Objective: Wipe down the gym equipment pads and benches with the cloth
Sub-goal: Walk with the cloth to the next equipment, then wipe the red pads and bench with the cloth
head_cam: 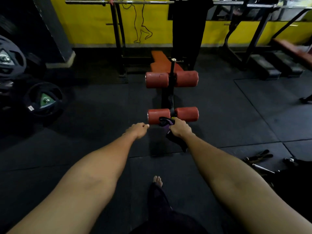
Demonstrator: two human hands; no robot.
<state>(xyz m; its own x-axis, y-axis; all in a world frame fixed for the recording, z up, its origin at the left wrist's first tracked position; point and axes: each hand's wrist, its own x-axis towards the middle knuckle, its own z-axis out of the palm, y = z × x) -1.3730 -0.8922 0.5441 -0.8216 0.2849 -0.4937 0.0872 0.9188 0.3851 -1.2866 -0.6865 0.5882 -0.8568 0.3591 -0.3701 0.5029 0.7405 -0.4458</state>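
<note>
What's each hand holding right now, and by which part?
The right hand grips the cloth around its bunched middle, a tail hanging below. The left hand, fingers curled, holds nothing.

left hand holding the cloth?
No: the right hand grips the cloth at the near roller pad, while the left hand has no cloth in it.
</note>
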